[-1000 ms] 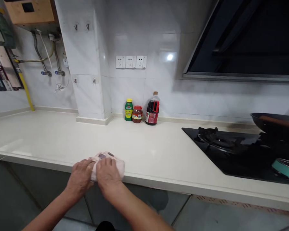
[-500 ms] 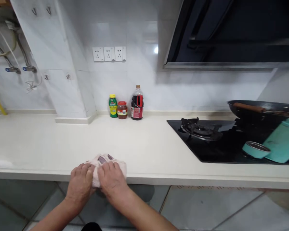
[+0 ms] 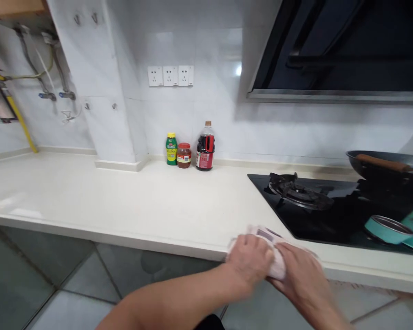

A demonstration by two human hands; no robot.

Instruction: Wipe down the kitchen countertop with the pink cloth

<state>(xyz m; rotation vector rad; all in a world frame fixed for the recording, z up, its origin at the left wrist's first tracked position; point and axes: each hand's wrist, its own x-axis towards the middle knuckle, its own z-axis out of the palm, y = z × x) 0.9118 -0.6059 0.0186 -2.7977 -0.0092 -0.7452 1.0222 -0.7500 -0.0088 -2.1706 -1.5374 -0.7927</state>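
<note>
At the lower right of the frame, the left hand [image 3: 250, 257] and the right hand [image 3: 302, 270], both slightly blurred, are curled around a pale pink cloth [image 3: 277, 267], which lies bunched at the front edge of the countertop [image 3: 151, 201], near the front corner of the black stove [image 3: 316, 229]. Near the centre, a green bottle [image 3: 171, 151], a red-lidded jar [image 3: 184, 156] and a dark bottle [image 3: 205, 149] stand upright, 3 in a row by the wall. At the right edge, a wok [image 3: 375, 173] sits on the stove behind a teal cup [image 3: 384, 233].
</note>
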